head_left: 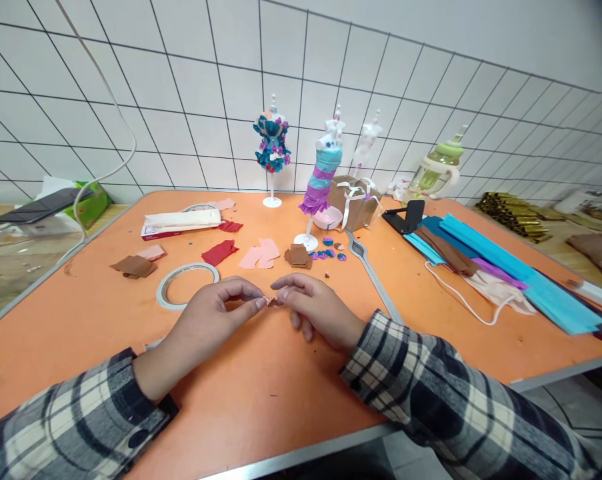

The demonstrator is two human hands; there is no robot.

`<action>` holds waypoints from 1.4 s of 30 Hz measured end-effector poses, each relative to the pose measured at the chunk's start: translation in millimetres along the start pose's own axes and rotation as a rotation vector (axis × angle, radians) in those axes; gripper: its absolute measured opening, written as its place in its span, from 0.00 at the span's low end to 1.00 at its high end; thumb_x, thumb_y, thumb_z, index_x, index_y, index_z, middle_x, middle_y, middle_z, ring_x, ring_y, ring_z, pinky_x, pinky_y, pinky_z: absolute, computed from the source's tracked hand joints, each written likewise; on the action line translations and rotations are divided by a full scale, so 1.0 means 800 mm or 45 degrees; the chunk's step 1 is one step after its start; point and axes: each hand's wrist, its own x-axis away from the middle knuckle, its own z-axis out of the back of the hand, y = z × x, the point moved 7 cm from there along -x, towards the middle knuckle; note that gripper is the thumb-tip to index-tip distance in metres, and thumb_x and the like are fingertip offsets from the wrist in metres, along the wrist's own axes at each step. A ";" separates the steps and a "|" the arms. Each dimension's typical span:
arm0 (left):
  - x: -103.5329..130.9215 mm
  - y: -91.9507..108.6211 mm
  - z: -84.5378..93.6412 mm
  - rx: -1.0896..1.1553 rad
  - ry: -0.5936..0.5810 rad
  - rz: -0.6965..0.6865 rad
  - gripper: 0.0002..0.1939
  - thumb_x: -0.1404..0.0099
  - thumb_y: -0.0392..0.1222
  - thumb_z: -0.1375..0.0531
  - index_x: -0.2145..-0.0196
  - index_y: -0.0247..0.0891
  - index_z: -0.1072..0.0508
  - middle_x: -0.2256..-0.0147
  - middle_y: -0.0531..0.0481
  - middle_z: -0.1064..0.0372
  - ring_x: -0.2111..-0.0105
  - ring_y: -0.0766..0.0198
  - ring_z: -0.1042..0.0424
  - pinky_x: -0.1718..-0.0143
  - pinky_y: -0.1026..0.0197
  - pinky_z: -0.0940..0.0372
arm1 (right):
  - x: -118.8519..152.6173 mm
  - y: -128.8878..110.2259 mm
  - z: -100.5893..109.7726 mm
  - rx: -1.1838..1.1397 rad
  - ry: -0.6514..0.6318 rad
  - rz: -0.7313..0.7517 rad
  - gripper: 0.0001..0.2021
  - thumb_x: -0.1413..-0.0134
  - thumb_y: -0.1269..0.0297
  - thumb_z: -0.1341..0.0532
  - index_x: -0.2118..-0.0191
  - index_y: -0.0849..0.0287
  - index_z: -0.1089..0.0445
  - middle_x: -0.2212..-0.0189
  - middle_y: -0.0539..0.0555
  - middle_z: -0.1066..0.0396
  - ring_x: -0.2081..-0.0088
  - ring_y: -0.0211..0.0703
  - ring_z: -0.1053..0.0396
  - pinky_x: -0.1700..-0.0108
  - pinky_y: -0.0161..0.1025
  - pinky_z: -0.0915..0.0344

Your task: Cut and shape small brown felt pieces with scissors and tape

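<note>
Between my two hands is a small crumpled piece of pink and brown crepe paper (271,302). My left hand (231,310) pinches its left end between thumb and forefinger. The fingertips of my right hand (318,307) close on its other end, with the lower fingers curled beneath. Just beyond lie pink paper pieces (261,253), a stack of brown paper pieces (298,257) and several small blue and purple paper flowers (328,253). A roll of tape (168,293) rests flat near my left hand.
Mini dress forms stand behind: one with blue paper ruffles (272,143), one wrapped in light blue and purple (321,173). Tweezers (373,273) lie right of my hands. Strips of coloured paper (521,267) and a bottle (435,170) are at the right. A cable (115,100) hangs left.
</note>
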 end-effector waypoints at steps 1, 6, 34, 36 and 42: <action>0.000 0.000 0.001 -0.005 0.010 -0.002 0.15 0.42 0.55 0.39 0.72 0.41 0.23 0.68 0.47 0.21 0.65 0.54 0.24 0.58 0.53 0.30 | 0.002 -0.004 -0.001 0.029 0.006 0.032 0.18 0.44 0.54 0.38 0.50 0.57 0.32 0.69 0.48 0.32 0.80 0.31 0.39 0.85 0.29 0.45; 0.001 0.000 0.000 -0.013 0.012 -0.019 0.14 0.42 0.54 0.39 0.72 0.41 0.22 0.68 0.47 0.21 0.65 0.54 0.24 0.58 0.53 0.30 | 0.003 -0.018 0.002 0.246 0.088 0.108 0.11 0.47 0.59 0.34 0.61 0.61 0.27 0.71 0.48 0.31 0.77 0.29 0.42 0.78 0.29 0.45; -0.002 -0.017 -0.014 0.075 -0.151 0.053 0.16 0.41 0.56 0.38 0.67 0.41 0.20 0.63 0.47 0.21 0.61 0.54 0.24 0.57 0.55 0.32 | -0.003 -0.014 0.008 0.383 0.193 0.183 0.07 0.49 0.62 0.34 0.68 0.61 0.24 0.71 0.51 0.24 0.67 0.38 0.31 0.64 0.35 0.38; -0.002 -0.019 -0.016 0.060 -0.165 0.055 0.16 0.41 0.56 0.37 0.67 0.41 0.20 0.62 0.47 0.21 0.61 0.54 0.24 0.57 0.55 0.32 | -0.005 -0.013 0.009 0.392 0.198 0.180 0.07 0.49 0.62 0.34 0.69 0.61 0.25 0.72 0.50 0.25 0.68 0.37 0.32 0.65 0.34 0.39; -0.002 -0.019 -0.019 -0.001 -0.212 0.018 0.17 0.40 0.59 0.38 0.69 0.42 0.20 0.63 0.48 0.22 0.62 0.55 0.24 0.58 0.56 0.32 | -0.007 -0.012 0.009 0.493 0.117 0.159 0.08 0.49 0.60 0.34 0.69 0.61 0.25 0.72 0.49 0.26 0.69 0.36 0.34 0.67 0.34 0.42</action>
